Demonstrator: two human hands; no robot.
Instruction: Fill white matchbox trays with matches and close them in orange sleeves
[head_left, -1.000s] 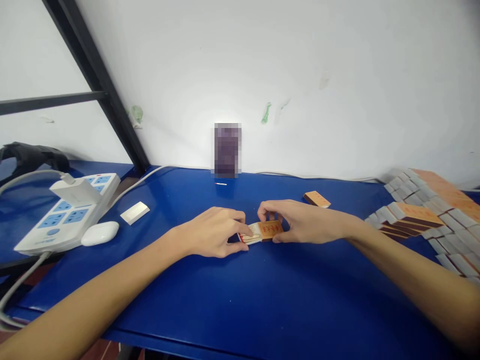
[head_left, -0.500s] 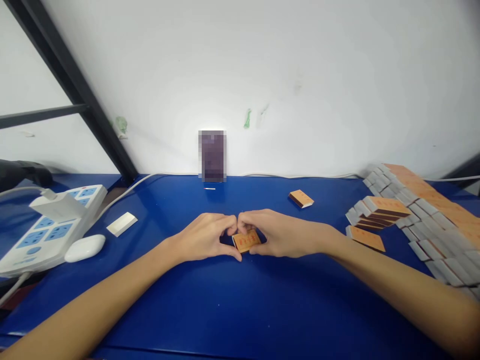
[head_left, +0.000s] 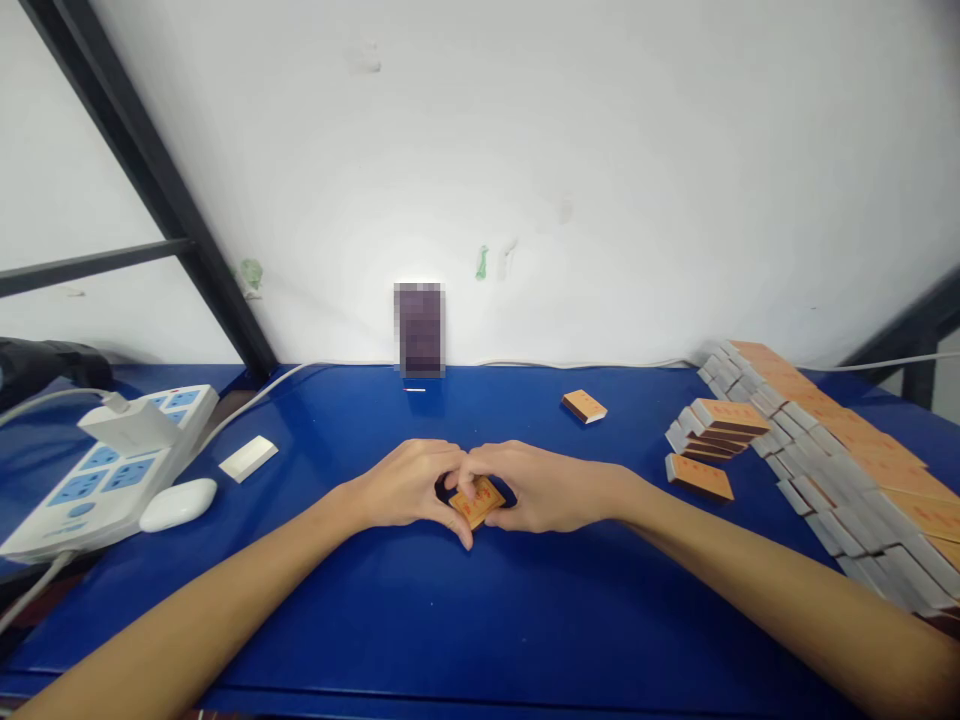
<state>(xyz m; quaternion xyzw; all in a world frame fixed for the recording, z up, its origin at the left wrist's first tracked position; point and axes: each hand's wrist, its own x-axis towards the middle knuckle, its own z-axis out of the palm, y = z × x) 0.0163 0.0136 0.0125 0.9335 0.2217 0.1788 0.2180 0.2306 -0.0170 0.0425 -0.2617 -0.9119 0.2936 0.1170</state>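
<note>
An orange matchbox (head_left: 478,502) with reddish print is held at the middle of the blue table, its printed face up and set at a slant. My right hand (head_left: 536,487) grips it, with the thumb at its near edge and a bent finger across its top. My left hand (head_left: 412,485) closes in from the other side, thumb along the box's left edge and fingers curled behind it. The fingertips of both hands meet at the far side and partly cover the box. A single matchbox (head_left: 584,406) lies beyond my right hand.
Right of my right arm are a leaning stack of matchboxes (head_left: 720,420), one loose matchbox (head_left: 699,477) and long rows of matchboxes (head_left: 832,460). A power strip (head_left: 112,470), white earbud case (head_left: 178,504) and pale block (head_left: 248,458) occupy the left. A match (head_left: 415,390) lies near the wall.
The matchbox has turned in my hands and now sits more aslant. A finger of my right hand has come over its top. The whole view has shifted slightly.
</note>
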